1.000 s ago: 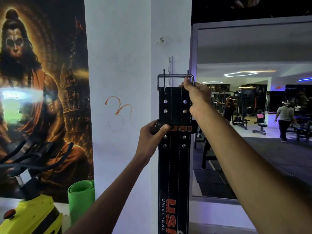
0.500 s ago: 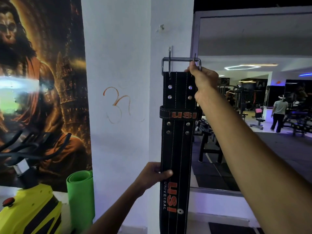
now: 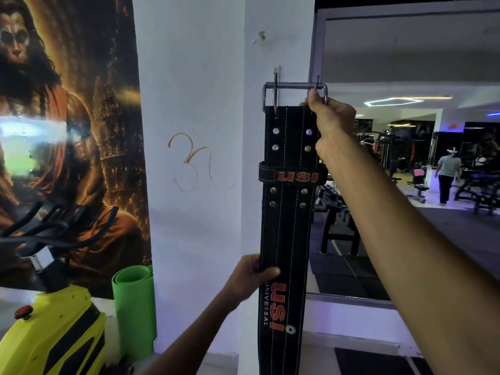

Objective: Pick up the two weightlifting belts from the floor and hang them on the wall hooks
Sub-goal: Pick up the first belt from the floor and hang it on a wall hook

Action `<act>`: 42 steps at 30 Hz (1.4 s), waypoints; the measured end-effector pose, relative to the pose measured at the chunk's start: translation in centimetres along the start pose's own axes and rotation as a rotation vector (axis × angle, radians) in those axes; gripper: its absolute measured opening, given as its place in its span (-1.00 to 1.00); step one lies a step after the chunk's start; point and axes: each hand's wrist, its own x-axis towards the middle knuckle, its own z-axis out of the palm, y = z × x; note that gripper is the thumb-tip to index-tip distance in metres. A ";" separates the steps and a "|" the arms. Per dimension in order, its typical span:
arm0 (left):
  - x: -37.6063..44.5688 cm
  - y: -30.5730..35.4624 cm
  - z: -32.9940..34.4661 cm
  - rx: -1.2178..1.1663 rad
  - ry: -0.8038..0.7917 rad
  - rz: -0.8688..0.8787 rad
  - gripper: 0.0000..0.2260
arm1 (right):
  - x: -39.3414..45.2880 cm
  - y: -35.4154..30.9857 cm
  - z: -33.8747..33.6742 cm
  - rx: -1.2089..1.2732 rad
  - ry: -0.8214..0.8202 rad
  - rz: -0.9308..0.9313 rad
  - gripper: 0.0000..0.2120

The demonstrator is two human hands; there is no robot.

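Note:
A black weightlifting belt (image 3: 286,226) with orange USI lettering hangs upright against the white pillar (image 3: 194,104). Its steel buckle (image 3: 293,86) is level with a small metal wall hook (image 3: 276,71); I cannot tell whether the buckle rests on the hook. My right hand (image 3: 331,125) grips the belt's top right corner just under the buckle. My left hand (image 3: 250,276) pinches the belt's left edge lower down. Only one belt is in view.
A large mirror (image 3: 405,158) to the right reflects gym machines and a person walking. A rolled green mat (image 3: 134,307) and a yellow exercise bike (image 3: 51,328) stand at the lower left, under a dark orange wall poster (image 3: 67,131).
The belt has risen, so its buckle now reaches the hook. My left hand slid from the USI loop down to the belt's lower left edge. My right hand kept its grip.

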 end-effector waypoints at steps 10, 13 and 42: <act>-1.9 -1.6 0.1 0.088 -0.066 -0.059 -0.76 | -0.7 1.1 -0.4 0.005 -0.008 0.001 -0.77; 0.4 3.9 -1.5 -0.065 0.068 -0.017 -0.61 | -1.2 1.4 -0.7 0.011 -0.005 0.012 -0.76; 12.2 18.2 1.4 0.034 0.576 0.342 -0.79 | 3.8 7.3 -8.5 -0.295 -0.396 -0.280 -0.78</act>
